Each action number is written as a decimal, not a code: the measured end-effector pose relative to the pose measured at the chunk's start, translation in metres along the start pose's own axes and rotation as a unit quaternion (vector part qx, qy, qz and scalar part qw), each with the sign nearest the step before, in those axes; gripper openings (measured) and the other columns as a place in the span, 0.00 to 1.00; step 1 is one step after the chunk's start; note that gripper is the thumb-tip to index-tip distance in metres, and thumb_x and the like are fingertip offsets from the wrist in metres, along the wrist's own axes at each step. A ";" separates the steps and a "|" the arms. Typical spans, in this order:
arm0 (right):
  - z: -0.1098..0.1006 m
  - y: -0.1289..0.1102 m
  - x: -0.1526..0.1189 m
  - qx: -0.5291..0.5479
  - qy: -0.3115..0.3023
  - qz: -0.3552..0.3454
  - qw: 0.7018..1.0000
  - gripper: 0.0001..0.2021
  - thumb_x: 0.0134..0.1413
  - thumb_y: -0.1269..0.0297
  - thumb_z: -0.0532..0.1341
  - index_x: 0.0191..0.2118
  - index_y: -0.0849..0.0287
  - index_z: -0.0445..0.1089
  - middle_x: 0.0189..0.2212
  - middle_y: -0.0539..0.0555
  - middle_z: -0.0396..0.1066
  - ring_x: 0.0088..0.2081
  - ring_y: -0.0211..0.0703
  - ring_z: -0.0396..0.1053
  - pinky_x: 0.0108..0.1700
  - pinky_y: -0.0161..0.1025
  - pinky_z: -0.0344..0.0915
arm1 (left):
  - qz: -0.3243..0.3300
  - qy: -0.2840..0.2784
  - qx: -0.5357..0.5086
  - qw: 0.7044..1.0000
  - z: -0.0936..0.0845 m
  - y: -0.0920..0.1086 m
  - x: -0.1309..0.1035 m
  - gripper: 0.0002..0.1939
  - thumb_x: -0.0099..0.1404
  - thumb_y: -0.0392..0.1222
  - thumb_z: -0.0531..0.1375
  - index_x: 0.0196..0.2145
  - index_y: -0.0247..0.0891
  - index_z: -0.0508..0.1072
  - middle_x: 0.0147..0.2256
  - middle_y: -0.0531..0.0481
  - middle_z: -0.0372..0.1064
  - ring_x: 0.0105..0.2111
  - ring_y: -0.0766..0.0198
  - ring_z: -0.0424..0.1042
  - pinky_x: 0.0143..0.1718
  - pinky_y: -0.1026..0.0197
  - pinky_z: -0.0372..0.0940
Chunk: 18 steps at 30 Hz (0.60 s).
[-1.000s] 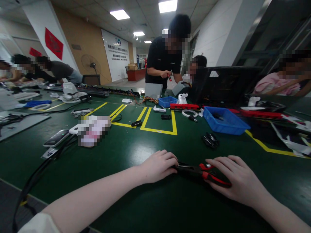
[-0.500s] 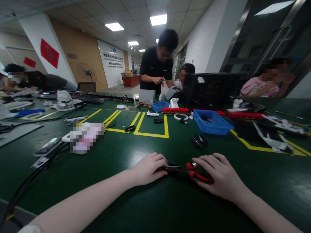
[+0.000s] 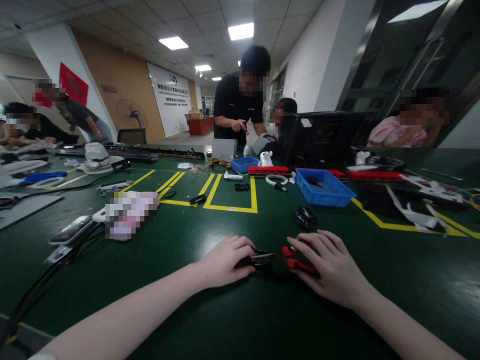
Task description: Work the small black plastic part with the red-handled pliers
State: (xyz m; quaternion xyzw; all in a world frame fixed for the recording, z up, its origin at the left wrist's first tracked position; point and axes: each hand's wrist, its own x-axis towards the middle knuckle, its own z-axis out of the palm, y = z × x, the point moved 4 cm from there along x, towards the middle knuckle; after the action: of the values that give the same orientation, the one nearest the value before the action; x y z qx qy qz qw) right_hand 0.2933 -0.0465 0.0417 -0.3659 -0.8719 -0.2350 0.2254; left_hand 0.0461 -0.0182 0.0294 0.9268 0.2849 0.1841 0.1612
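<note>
Near the middle front of the green table, my left hand (image 3: 230,261) is closed round a dark cable bundle (image 3: 262,257), whose right end sticks out past my fingertips. My right hand (image 3: 330,265) holds red-handled pliers (image 3: 302,266) by the grips, with the handles spread apart. The pliers' dark jaws point left toward the bundle; they are blurred, so I cannot tell whether they touch it. Behind my right hand lies another black cable bundle (image 3: 304,217).
A blue tray (image 3: 325,194) stands behind on the right, a smaller blue tray (image 3: 244,164) farther back. Yellow tape (image 3: 230,209) marks the tabletop. At left lie a pink-and-white object (image 3: 131,215) and a power bank (image 3: 71,230) with cables. Across the table a person (image 3: 240,105) handles parts.
The pliers and my right hand have shifted slightly left and their jaws have drawn back from the bundle. At the far left, a person has risen from leaning over the table.
</note>
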 end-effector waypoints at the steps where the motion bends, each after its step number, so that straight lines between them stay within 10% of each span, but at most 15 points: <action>1: 0.000 0.000 0.001 -0.002 -0.003 0.001 1.000 0.25 0.57 0.61 0.61 0.60 0.56 0.65 0.50 0.60 0.72 0.51 0.55 0.68 0.56 0.55 0.60 | -0.002 -0.001 0.001 1.000 0.000 0.000 0.000 0.08 0.67 0.41 0.61 0.43 0.39 0.69 0.51 0.46 0.68 0.49 0.57 0.69 0.51 0.54 0.66; 18: -0.004 -0.001 -0.004 0.034 0.035 -0.023 0.999 0.27 0.54 0.60 0.64 0.60 0.55 0.66 0.51 0.59 0.73 0.50 0.52 0.70 0.50 0.48 0.68 | 0.001 -0.001 -0.016 1.000 0.000 -0.002 0.000 0.07 0.68 0.39 0.61 0.43 0.39 0.71 0.50 0.47 0.70 0.49 0.58 0.69 0.52 0.54 0.65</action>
State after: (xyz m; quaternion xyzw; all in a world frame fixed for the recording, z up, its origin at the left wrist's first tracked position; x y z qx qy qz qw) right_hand 0.2964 -0.0515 0.0420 -0.3295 -0.8790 -0.2230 0.2629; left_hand 0.0451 -0.0167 0.0283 0.9244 0.2814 0.1881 0.1757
